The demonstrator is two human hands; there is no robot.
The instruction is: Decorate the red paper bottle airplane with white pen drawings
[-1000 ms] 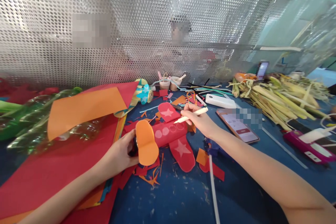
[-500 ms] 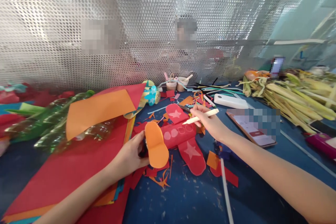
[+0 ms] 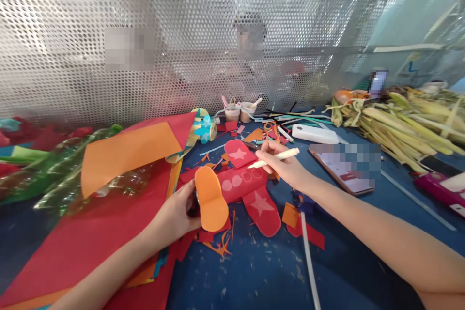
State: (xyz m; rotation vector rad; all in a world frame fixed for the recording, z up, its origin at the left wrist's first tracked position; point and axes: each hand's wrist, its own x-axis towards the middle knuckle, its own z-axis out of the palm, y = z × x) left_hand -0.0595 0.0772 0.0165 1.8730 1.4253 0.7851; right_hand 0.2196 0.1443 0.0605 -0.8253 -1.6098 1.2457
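Observation:
A toy plane with a red paper-covered body (image 3: 238,193) lies on the table. Its red wings (image 3: 260,206) each carry a pale star, and an orange two-lobed piece (image 3: 211,198) stands at its left end. My left hand (image 3: 181,206) grips the plane behind that orange piece; some fingers are hidden. Pinched in my right hand (image 3: 279,162) is a cream marker (image 3: 276,157), its tip at a row of circles on the body. Two of these circles are filled in pale; those farther right appear as outlines.
Left of the plane lie red sheets (image 3: 101,232), an orange sheet (image 3: 131,157) and green plastic bottles (image 3: 69,179). Scissors (image 3: 252,145) and paper scraps surround the plane. A phone (image 3: 337,169), a white case (image 3: 314,133) and corn husks (image 3: 395,118) are at right. Perforated metal (image 3: 203,19) stands behind.
The camera view has shifted slightly, so everything sits a little farther left and up. The marker tip stays by the circles, and both hands keep their holds.

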